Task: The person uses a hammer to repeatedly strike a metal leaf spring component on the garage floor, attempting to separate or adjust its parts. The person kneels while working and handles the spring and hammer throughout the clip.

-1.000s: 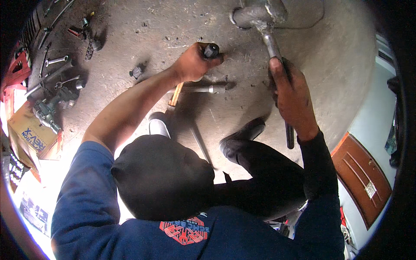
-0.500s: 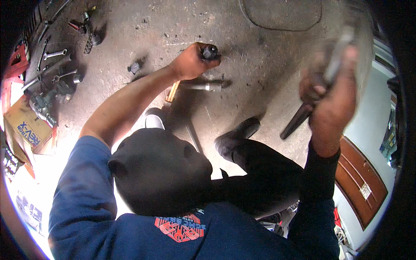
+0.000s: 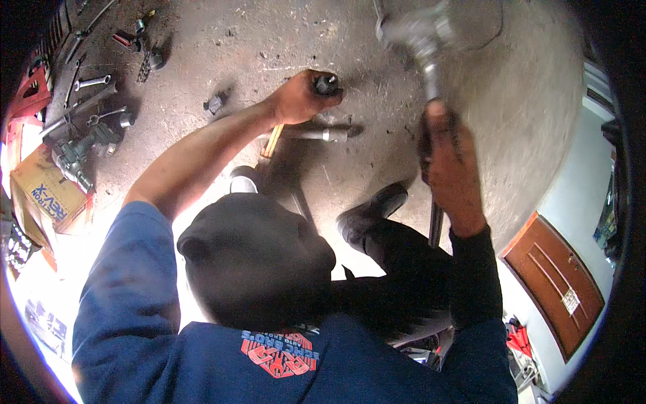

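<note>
My left hand (image 3: 301,96) is closed round a dark metal part with a round end (image 3: 327,83), held upright; the hand hides its lower portion. My right hand (image 3: 455,168) grips a hammer (image 3: 431,74) by its dark handle. The hammer's head, blurred by motion, is up and forward of the hand, to the right of the metal part and apart from it. Below my left hand lie a silver metal shaft (image 3: 330,135) and a yellow stick-like piece (image 3: 272,142) on the floor.
Wrenches (image 3: 93,82), a power tool (image 3: 73,165) and a cardboard box (image 3: 48,192) are at the left. A small dark block (image 3: 215,103) sits on the concrete floor (image 3: 249,40). My shoes (image 3: 372,210) are below my hands. A brown door (image 3: 555,286) stands at the right.
My right hand has swung left with the hammer, from the far right toward the middle. My left hand and the metal part have hardly moved.
</note>
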Action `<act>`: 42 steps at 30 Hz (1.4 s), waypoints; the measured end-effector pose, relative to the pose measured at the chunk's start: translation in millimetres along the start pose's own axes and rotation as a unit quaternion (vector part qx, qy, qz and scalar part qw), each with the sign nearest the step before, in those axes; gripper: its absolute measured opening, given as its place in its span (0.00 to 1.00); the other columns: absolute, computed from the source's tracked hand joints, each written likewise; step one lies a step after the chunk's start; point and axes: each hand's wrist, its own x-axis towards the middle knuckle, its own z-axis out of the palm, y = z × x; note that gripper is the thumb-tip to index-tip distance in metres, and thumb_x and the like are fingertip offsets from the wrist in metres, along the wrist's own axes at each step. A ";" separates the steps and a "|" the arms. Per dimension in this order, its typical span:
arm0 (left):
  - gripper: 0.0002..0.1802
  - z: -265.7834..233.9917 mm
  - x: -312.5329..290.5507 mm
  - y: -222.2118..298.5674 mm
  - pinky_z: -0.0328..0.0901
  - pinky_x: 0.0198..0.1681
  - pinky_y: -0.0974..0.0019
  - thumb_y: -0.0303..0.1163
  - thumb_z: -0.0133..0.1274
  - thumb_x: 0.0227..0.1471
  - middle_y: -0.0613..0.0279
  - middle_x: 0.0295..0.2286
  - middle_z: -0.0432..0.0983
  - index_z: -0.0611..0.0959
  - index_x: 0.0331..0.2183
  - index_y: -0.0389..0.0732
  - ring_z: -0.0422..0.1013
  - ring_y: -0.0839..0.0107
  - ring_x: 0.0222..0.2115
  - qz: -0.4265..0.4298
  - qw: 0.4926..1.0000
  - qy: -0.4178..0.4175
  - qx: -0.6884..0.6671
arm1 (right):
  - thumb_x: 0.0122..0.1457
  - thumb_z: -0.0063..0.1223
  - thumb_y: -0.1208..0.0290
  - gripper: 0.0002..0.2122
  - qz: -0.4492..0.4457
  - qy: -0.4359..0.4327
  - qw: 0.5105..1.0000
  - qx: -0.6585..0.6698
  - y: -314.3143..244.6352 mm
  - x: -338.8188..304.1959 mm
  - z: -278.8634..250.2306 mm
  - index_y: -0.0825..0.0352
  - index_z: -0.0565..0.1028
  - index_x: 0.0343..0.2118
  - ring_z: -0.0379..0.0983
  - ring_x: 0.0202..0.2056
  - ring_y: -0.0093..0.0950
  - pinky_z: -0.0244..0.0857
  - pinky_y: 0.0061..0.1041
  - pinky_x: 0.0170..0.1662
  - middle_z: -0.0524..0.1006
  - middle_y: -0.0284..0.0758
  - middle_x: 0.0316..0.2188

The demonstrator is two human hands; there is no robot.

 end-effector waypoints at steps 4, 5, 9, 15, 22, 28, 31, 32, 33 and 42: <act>0.15 1.8 2.0 -0.9 0.71 0.42 0.65 0.38 0.60 0.58 0.59 0.30 0.82 0.83 0.39 0.35 0.73 0.73 0.30 -0.050 0.998 -0.037 -0.015 | 0.73 0.42 0.49 0.23 -0.041 0.099 0.982 0.154 -3.4 -16.0 7.7 0.66 0.69 0.28 0.56 0.24 0.23 0.50 0.32 0.26 0.61 0.28 0.19; 0.15 0.0 -0.5 1.4 0.71 0.41 0.65 0.38 0.60 0.59 0.59 0.29 0.82 0.83 0.39 0.35 0.73 0.73 0.30 -0.029 0.999 -0.034 -0.022 | 0.73 0.41 0.51 0.22 -0.069 0.071 0.989 0.113 2.9 -16.5 20.6 0.67 0.70 0.31 0.61 0.26 0.29 0.55 0.34 0.29 0.65 0.33 0.21; 0.15 -15.0 -4.7 15.2 0.71 0.42 0.63 0.38 0.59 0.59 0.58 0.30 0.82 0.83 0.39 0.34 0.74 0.72 0.31 -0.109 0.991 0.073 -0.001 | 0.72 0.41 0.53 0.22 -0.038 -0.109 0.983 -0.140 33.2 -21.3 63.1 0.71 0.75 0.40 0.74 0.39 0.50 0.67 0.46 0.43 0.76 0.51 0.33; 0.26 -4.1 -21.0 19.6 0.71 0.50 0.61 0.48 0.62 0.57 0.52 0.38 0.84 0.83 0.44 0.32 0.77 0.67 0.41 -0.155 0.985 0.031 -0.069 | 0.73 0.36 0.47 0.27 -0.088 -0.026 0.993 -0.072 -1.4 -24.4 21.9 0.72 0.75 0.41 0.71 0.32 0.43 0.66 0.42 0.42 0.73 0.45 0.30; 0.19 -3.5 -8.0 18.2 0.70 0.43 0.64 0.45 0.60 0.59 0.60 0.31 0.82 0.83 0.40 0.38 0.74 0.71 0.33 -0.080 0.996 -0.029 -0.010 | 0.73 0.38 0.44 0.23 -0.074 0.104 0.990 0.058 -28.2 -12.1 -24.5 0.60 0.71 0.32 0.58 0.14 0.16 0.50 0.20 0.18 0.65 0.24 0.16; 0.18 -1.6 -10.1 12.0 0.70 0.43 0.62 0.44 0.61 0.59 0.59 0.32 0.83 0.84 0.40 0.37 0.74 0.70 0.32 -0.056 0.998 -0.027 -0.028 | 0.70 0.48 0.48 0.24 -0.022 0.011 0.999 -0.024 -15.7 -19.0 8.5 0.70 0.75 0.32 0.74 0.28 0.40 0.66 0.37 0.35 0.76 0.43 0.22; 0.20 4.0 -14.3 7.3 0.71 0.45 0.61 0.45 0.62 0.58 0.57 0.33 0.84 0.84 0.42 0.37 0.76 0.68 0.33 -0.051 0.997 -0.016 -0.053 | 0.70 0.47 0.47 0.24 -0.074 -0.029 0.995 -0.055 0.6 -11.7 46.0 0.69 0.76 0.33 0.76 0.29 0.45 0.68 0.41 0.36 0.77 0.46 0.23; 0.21 5.2 -15.4 6.8 0.71 0.45 0.61 0.46 0.62 0.57 0.56 0.34 0.84 0.84 0.43 0.37 0.77 0.68 0.34 -0.052 0.997 -0.011 -0.060 | 0.70 0.47 0.47 0.25 -0.088 -0.044 0.993 -0.071 8.7 -10.8 57.1 0.69 0.76 0.34 0.76 0.29 0.45 0.67 0.41 0.36 0.76 0.47 0.22; 0.23 7.3 -17.1 7.4 0.71 0.47 0.60 0.46 0.63 0.56 0.54 0.36 0.84 0.83 0.44 0.37 0.78 0.64 0.37 -0.058 0.998 0.014 -0.036 | 0.70 0.46 0.46 0.25 -0.071 -0.084 0.989 -0.099 17.3 -11.3 63.1 0.69 0.76 0.34 0.76 0.29 0.46 0.67 0.42 0.36 0.76 0.47 0.22; 0.18 0.9 -23.4 14.7 0.71 0.43 0.62 0.42 0.62 0.56 0.55 0.33 0.83 0.83 0.41 0.37 0.76 0.69 0.33 -0.055 0.998 0.016 -0.018 | 0.72 0.41 0.59 0.13 -0.167 -0.089 0.916 0.353 -85.6 -4.4 -59.4 0.62 0.72 0.47 0.67 0.24 0.24 0.63 0.27 0.27 0.74 0.31 0.29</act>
